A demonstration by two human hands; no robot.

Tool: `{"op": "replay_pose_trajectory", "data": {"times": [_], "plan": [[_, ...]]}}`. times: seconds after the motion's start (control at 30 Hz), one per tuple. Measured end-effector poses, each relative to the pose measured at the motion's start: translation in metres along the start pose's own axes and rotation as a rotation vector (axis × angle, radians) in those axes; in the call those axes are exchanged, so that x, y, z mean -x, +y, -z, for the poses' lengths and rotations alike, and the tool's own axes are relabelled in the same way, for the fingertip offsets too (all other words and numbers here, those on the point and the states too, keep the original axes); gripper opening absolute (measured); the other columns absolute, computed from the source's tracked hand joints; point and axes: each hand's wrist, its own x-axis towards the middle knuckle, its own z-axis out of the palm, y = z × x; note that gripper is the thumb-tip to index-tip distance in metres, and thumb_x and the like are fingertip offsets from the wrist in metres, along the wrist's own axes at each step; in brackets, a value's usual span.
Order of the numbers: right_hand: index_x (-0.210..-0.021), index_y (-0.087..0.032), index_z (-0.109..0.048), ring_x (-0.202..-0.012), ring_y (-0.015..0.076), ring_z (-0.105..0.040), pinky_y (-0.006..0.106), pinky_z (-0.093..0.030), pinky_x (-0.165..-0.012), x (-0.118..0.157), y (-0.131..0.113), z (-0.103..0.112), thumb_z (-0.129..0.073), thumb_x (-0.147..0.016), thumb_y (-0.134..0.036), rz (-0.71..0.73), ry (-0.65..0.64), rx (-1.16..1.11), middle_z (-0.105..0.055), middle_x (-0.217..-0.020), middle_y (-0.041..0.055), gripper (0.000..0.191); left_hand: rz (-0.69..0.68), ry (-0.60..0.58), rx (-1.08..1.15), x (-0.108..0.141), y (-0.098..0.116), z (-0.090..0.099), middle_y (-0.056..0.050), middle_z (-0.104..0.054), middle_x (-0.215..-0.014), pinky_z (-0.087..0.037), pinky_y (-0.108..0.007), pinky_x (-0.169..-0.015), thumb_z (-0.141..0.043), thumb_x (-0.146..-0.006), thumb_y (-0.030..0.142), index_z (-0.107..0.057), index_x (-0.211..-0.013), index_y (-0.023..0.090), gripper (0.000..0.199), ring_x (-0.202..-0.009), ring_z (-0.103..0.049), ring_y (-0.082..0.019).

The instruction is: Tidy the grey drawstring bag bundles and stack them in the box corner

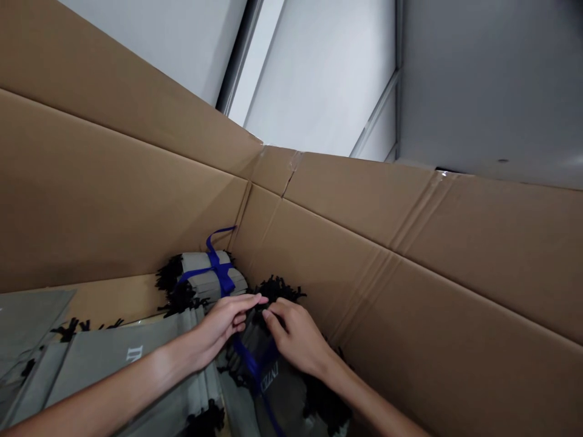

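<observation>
My left hand (223, 323) and my right hand (296, 340) meet at the top of a dark grey bundle with black fringes (277, 382). Their fingertips nearly touch above it, among the fringe. A blue strap (254, 364) runs down this bundle, and the fingers hide its upper end. Just beyond my left hand, a folded grey fringed bundle (204, 282) lies in the box corner, crossed by its own blue strap (221, 273). Flat grey fabric pieces (113, 358) with white lettering lie under my left forearm.
Tall brown cardboard box walls (364, 273) with creased flaps surround the hands and meet in a corner behind the bundles. A cardboard floor (118, 297) shows at the left. White panels and a grey wall stand beyond the box rim.
</observation>
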Motion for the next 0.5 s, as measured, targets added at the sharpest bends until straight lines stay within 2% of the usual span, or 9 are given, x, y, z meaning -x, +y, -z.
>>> {"op": "replay_pose_trajectory", "data": {"times": [0.1,0.2,0.33,0.4,0.5], "plan": [[-0.095,-0.019,-0.075,-0.089,0.0204,-0.068,0.030,-0.041,-0.079,-0.002,-0.006,0.005,-0.052,-0.110,-0.024,-0.028,-0.006,-0.107,-0.074,-0.094,0.0058,0.028,-0.085,-0.034,-0.135,0.000,0.003,0.001,-0.010,-0.083,-0.101,-0.037,-0.027,-0.067,-0.086,-0.077,0.062,-0.091,-0.103,0.021,0.049,-0.076,-0.056,-0.018],[-0.080,-0.019,-0.070,-0.079,0.0188,-0.061,0.030,-0.038,-0.073,-0.011,-0.007,0.014,-0.052,-0.103,-0.022,-0.090,-0.043,-0.233,-0.068,-0.082,0.0032,0.029,-0.187,-0.085,-0.313,0.000,0.009,0.005,-0.006,-0.077,-0.084,-0.033,-0.029,-0.064,-0.082,-0.081,0.068,-0.092,-0.094,0.019,0.051,-0.069,-0.049,-0.017],[-0.060,-0.022,-0.050,-0.057,0.0134,-0.039,0.030,-0.025,-0.056,-0.032,0.002,0.026,-0.053,-0.087,-0.021,-0.211,-0.191,-0.408,-0.044,-0.057,-0.0042,0.028,-0.327,-0.117,-0.499,-0.002,0.016,0.009,-0.003,-0.067,-0.076,-0.036,-0.031,-0.072,-0.081,-0.083,0.065,-0.091,-0.086,0.023,0.044,-0.077,-0.054,-0.021],[-0.058,-0.024,-0.042,-0.053,0.0126,-0.028,0.031,-0.020,-0.052,-0.042,0.006,0.029,-0.051,-0.085,-0.024,-0.264,-0.251,-0.490,-0.033,-0.055,-0.0058,0.028,-0.378,-0.099,-0.557,-0.004,0.017,0.008,-0.002,-0.064,-0.076,-0.036,-0.032,-0.075,-0.081,-0.085,0.059,-0.091,-0.085,0.024,0.037,-0.080,-0.054,-0.022],[-0.060,-0.026,-0.039,-0.051,0.0122,-0.020,0.030,-0.017,-0.049,-0.053,0.010,0.030,-0.050,-0.085,-0.030,-0.309,-0.313,-0.601,-0.026,-0.055,-0.0075,0.027,-0.411,-0.040,-0.595,-0.006,0.015,0.004,-0.003,-0.062,-0.077,-0.035,-0.033,-0.075,-0.078,-0.090,0.056,-0.091,-0.089,0.023,0.035,-0.080,-0.054,-0.022]]}}
